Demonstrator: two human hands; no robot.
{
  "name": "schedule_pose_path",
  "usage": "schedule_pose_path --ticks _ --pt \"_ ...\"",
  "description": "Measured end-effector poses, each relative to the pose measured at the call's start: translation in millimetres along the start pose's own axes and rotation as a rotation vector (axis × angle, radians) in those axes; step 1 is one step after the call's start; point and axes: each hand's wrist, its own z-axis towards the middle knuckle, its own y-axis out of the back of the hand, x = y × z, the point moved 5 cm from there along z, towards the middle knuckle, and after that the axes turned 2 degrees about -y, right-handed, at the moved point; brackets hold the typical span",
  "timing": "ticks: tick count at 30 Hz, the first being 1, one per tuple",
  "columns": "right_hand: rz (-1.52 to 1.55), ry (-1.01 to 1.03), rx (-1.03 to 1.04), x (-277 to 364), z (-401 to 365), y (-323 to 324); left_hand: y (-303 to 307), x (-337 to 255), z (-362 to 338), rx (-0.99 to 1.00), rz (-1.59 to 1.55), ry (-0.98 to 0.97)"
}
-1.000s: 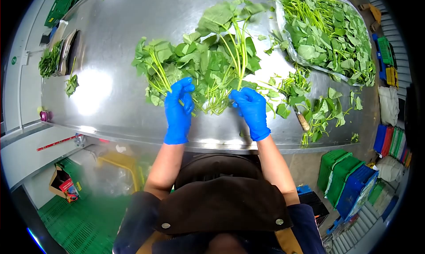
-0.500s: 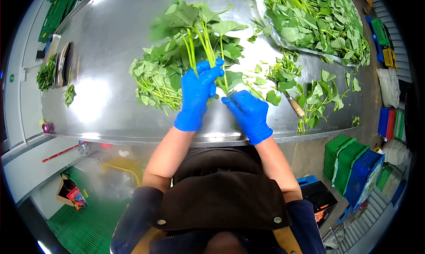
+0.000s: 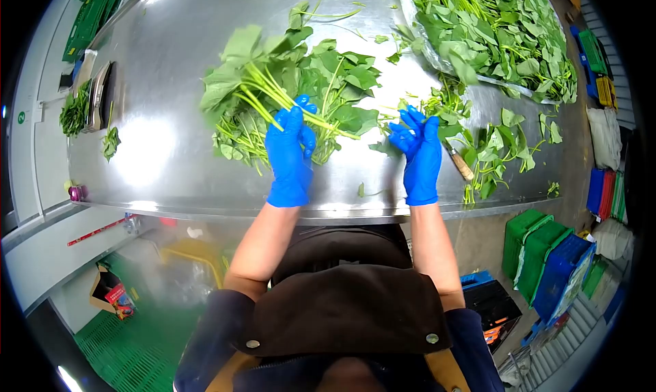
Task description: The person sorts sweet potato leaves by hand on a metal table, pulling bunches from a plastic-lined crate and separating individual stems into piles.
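Note:
My left hand (image 3: 290,139), in a blue glove, is closed round a bunch of leafy green stems (image 3: 263,88). The stems tilt, leaves toward the upper left, cut ends toward the right. Beneath and behind them a pile of leafy greens (image 3: 239,136) lies on the metal table. My right hand (image 3: 418,146), also gloved in blue, is held apart from the bunch with its fingers loosely spread; I see nothing in it. Just right of that hand lies a knife with a wooden handle (image 3: 461,165), its blade hidden, beside loose leafy sprigs (image 3: 492,149).
A large clear plastic bag (image 3: 437,60) full of greens (image 3: 506,36) occupies the table's far right. At the left stands a holder with more greens (image 3: 74,112). The metal table's front edge (image 3: 355,219) runs before me. Green crates (image 3: 526,245) and a blue crate (image 3: 564,272) stand at the lower right.
The bunch in my left hand has tipped from upright to the left. My right hand has let go of the stem ends, moved right and opened.

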Motion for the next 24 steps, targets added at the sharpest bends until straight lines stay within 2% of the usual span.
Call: schedule_pose_path --ticks 1,3,4,5,7,11,14,17,18,19,21,22,24 --pt "-0.09 -0.1 0.1 -6 3 -3 0 -1 0 0.007 0.013 -0.004" --pt "-0.368 -0.154 0.338 -20 -9 -23 -5 -3 -1 0.022 0.04 -0.014" --pt "-0.533 -0.078 0.44 -26 -18 -35 -6 -3 -3 0.036 0.037 -0.011" --pt "-0.573 -0.12 0.438 -32 -24 -47 -8 -2 -4 0.045 0.027 -0.003" --pt "-0.421 -0.264 0.477 -48 -28 -54 -7 0 -8 0.061 0.007 0.018" --pt "-0.54 -0.235 0.451 -53 -31 -54 8 6 -4 0.055 -0.011 0.064" --pt "-0.518 0.019 0.347 -58 -29 -48 16 7 -3 0.064 -0.03 0.049" --pt "-1.127 0.557 0.354 -39 -34 -57 29 2 -2 0.042 -0.017 0.031" --pt "-1.004 0.51 0.207 -38 -26 -45 40 -7 2 -0.081 -0.092 -0.023" --pt "-0.51 0.314 0.161 -44 -7 -25 58 -20 8 -0.111 -0.113 -0.097" --pt "-0.493 0.106 -0.011 -38 5 -3 95 -44 21 -0.213 -0.124 -0.163" --pt "-0.608 0.066 0.076 -40 7 -2 102 -53 23 -0.288 -0.117 -0.157" --pt "-0.977 0.065 0.126 -45 -2 -19 120 -53 36 -0.173 -0.26 -0.124"
